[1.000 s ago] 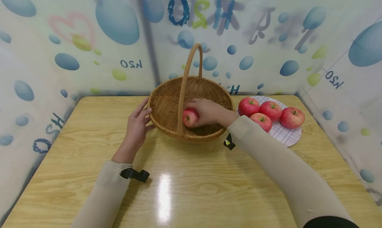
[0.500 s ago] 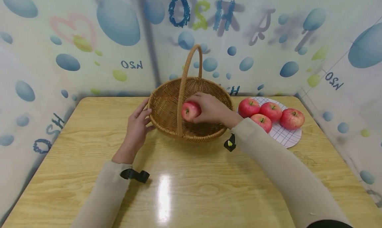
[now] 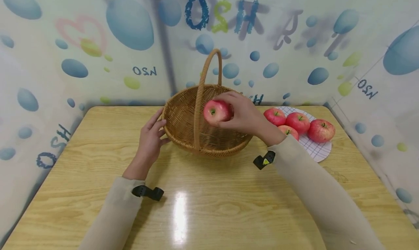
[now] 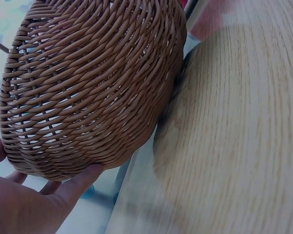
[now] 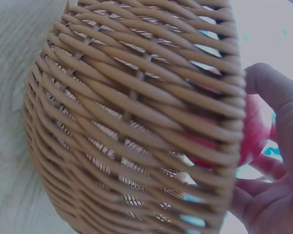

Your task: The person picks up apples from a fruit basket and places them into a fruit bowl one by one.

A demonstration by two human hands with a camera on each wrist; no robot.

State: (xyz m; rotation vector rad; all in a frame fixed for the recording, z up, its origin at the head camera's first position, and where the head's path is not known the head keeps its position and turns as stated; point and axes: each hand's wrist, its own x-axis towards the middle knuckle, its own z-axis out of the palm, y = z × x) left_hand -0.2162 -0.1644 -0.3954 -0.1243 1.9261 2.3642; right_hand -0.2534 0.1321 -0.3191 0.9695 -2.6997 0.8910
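Observation:
My right hand [image 3: 243, 113] grips a red apple [image 3: 214, 112] by its side, thumb below and fingers over the top. In the head view the apple overlaps the right half of the wicker basket [image 3: 183, 133], beside its arched handle [image 3: 198, 111]. The right wrist view shows the apple [image 5: 256, 129] at rim height, partly behind the basket's wall [image 5: 122, 112]. My left hand [image 3: 148, 141] rests spread fingers against the basket's left rim. In the left wrist view, one of its fingers [image 4: 80, 180] lies along the woven outer wall [image 4: 88, 97].
At the back right lies a white plate [image 3: 319, 153] with a grid pattern, bearing several red apples [image 3: 297, 122]. The right forearm overlaps its near edge. A patterned wall [image 3: 288, 42] stands behind the wooden table [image 3: 212, 202].
My right hand has raised the apple from inside the basket and brought it up and to the right. The left hand and the basket have stayed in place.

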